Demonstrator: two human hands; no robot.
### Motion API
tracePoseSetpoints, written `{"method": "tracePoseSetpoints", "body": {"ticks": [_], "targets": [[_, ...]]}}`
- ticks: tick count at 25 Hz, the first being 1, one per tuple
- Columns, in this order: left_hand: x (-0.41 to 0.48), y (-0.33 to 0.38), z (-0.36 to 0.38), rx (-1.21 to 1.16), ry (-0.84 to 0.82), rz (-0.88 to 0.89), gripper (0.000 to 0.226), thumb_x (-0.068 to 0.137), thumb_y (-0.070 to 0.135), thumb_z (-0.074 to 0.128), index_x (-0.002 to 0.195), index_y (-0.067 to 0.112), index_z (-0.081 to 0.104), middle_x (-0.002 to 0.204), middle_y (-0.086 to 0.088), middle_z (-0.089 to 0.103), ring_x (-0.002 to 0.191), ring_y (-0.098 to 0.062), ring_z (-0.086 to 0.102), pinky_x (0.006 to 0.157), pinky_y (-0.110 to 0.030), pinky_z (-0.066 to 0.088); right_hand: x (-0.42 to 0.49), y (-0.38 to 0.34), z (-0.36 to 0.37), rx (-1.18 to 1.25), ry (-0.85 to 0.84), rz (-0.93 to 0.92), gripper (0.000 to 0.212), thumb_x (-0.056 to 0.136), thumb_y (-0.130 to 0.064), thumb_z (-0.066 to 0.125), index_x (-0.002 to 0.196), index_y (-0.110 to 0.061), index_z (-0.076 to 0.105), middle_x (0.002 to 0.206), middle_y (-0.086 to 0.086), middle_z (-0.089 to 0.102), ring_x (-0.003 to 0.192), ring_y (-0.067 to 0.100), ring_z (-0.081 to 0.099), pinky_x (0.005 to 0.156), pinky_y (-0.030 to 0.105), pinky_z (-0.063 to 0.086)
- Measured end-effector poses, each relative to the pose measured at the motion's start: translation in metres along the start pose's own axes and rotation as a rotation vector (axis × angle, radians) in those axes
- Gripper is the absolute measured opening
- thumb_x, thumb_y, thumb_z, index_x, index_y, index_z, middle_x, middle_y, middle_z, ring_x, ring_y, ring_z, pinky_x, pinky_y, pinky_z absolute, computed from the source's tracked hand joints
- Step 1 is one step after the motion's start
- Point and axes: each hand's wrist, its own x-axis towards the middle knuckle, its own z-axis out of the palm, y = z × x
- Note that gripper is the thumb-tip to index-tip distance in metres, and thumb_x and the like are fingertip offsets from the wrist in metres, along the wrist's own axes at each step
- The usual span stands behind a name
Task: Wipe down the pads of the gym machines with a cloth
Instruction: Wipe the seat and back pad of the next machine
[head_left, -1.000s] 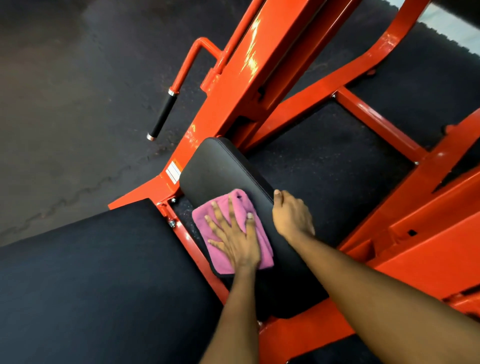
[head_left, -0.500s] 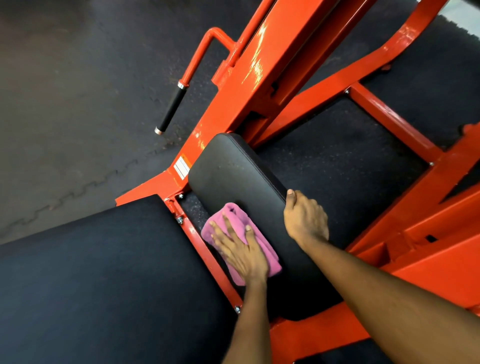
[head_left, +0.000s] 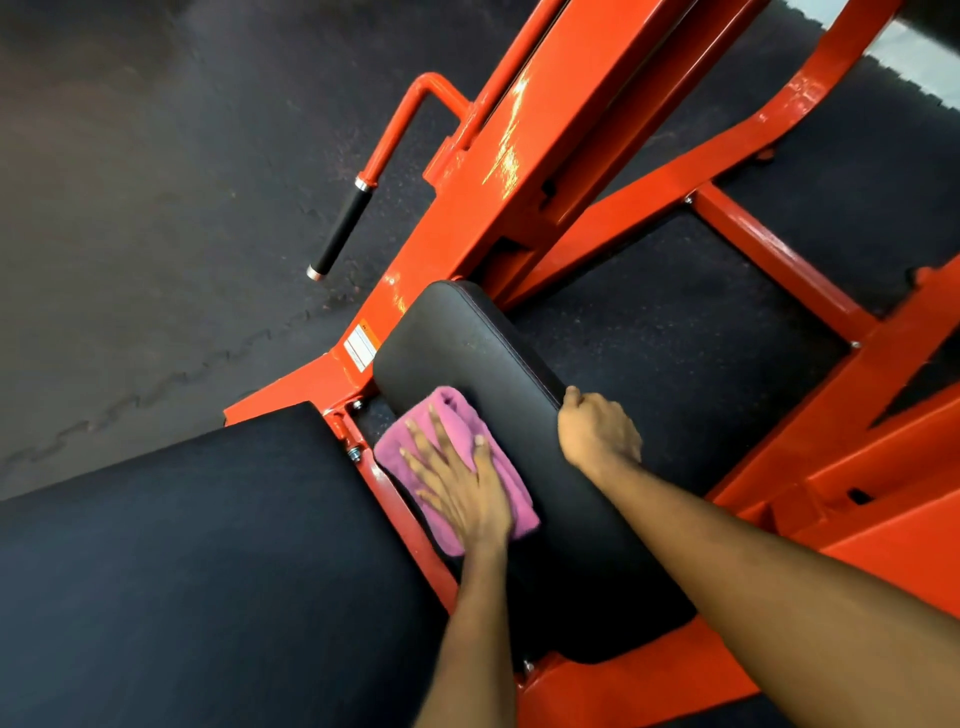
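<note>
Splayed flat, left hand (head_left: 462, 486) presses fuzzy pink cloth (head_left: 448, 410); right hand (head_left: 597, 436) clasps smooth rounded pad (head_left: 467, 338).

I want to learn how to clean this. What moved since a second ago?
The left grip slid the pink cloth a little sideways across the black pad, toward the pad's left edge, which the cloth now overlaps. Nothing was picked up or let go. The left grip stays flat on the cloth, and the right grip keeps holding the pad's right edge.
</note>
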Motion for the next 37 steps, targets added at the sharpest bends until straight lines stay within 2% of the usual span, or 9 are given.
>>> {"method": "tracePoseSetpoints", "body": {"ticks": [5,9,12,15,19,24,29,32,37], "targets": [[0.091,0.05,-0.011,0.034,0.094,-0.059,0.067,0.103,0.04,0.04,0.156,0.046,0.0,0.167,0.006,-0.01,0.153,-0.031,-0.007,0.117,-0.068,0.003,0.003,0.002,0.012,-0.018,0.097,-0.054,0.054,0.108,-0.038,0.027,0.111,-0.007,0.07,0.108,0.017,0.071,0.099,0.035,0.066,0.083,0.042,0.048],[0.151,0.094,-0.019,0.128,0.091,0.111,0.065,0.101,0.042,0.037,0.156,0.047,0.003,0.167,0.009,-0.01,0.154,-0.028,-0.008,0.114,-0.073,0.002,0.008,0.003,0.014,-0.02,0.105,-0.069,0.052,0.107,-0.038,0.027,0.111,-0.01,0.07,0.105,0.015,0.072,0.097,0.033,0.067,0.085,0.044,0.05],[0.11,0.081,-0.012,0.165,0.062,0.312,0.066,0.097,0.048,0.031,0.154,0.048,0.0,0.167,0.012,-0.011,0.153,-0.026,-0.014,0.114,-0.072,-0.002,0.006,0.003,0.012,-0.023,0.103,-0.074,0.05,0.107,-0.037,0.028,0.119,-0.011,0.069,0.109,0.016,0.072,0.101,0.034,0.066,0.087,0.044,0.048],[0.046,0.053,-0.001,0.243,-0.029,0.467,0.065,0.095,0.051,0.031,0.156,0.044,0.01,0.167,0.012,-0.011,0.153,-0.026,-0.017,0.115,-0.071,-0.004,0.005,0.001,0.011,-0.023,0.107,-0.075,0.049,0.107,-0.037,0.029,0.119,-0.012,0.07,0.11,0.018,0.072,0.102,0.037,0.066,0.086,0.044,0.049],[0.085,0.078,-0.005,0.29,-0.044,0.434,0.061,0.093,0.057,0.033,0.152,0.054,0.02,0.166,0.016,-0.007,0.153,-0.023,-0.016,0.112,-0.071,-0.007,0.005,0.001,0.011,-0.014,0.111,-0.063,0.048,0.107,-0.037,0.03,0.116,-0.013,0.071,0.106,0.017,0.072,0.098,0.036,0.067,0.085,0.044,0.05],[0.159,0.129,-0.011,0.312,0.003,0.282,0.049,0.093,0.05,0.043,0.142,0.047,0.042,0.165,0.008,0.013,0.152,-0.03,0.006,0.11,-0.076,0.009,0.003,0.001,0.012,0.002,0.134,-0.074,0.048,0.106,-0.037,0.03,0.113,-0.014,0.072,0.101,0.014,0.074,0.094,0.033,0.068,0.082,0.041,0.049],[0.065,0.079,0.0,0.348,0.014,0.55,0.061,0.094,0.047,0.043,0.153,0.046,0.027,0.168,0.009,-0.001,0.153,-0.029,-0.013,0.114,-0.072,-0.004,0.003,-0.001,0.011,0.007,0.123,-0.052,0.048,0.106,-0.037,0.031,0.112,-0.014,0.072,0.104,0.017,0.073,0.097,0.036,0.067,0.084,0.043,0.049],[0.033,0.06,0.003,0.32,-0.037,0.535,0.064,0.093,0.052,0.043,0.153,0.049,0.023,0.167,0.012,-0.002,0.153,-0.026,-0.015,0.113,-0.072,-0.005,0.004,-0.001,0.011,-0.002,0.123,-0.052,0.047,0.106,-0.037,0.032,0.111,-0.013,0.073,0.105,0.017,0.073,0.098,0.037,0.067,0.084,0.042,0.048],[0.107,0.092,-0.003,0.288,0.015,0.428,0.054,0.091,0.053,0.042,0.145,0.052,0.036,0.166,0.013,0.003,0.153,-0.022,-0.013,0.111,-0.076,-0.002,0.003,-0.001,0.01,0.008,0.129,-0.062,0.047,0.106,-0.036,0.032,0.113,-0.013,0.072,0.102,0.016,0.074,0.095,0.035,0.067,0.082,0.042,0.049]]}}
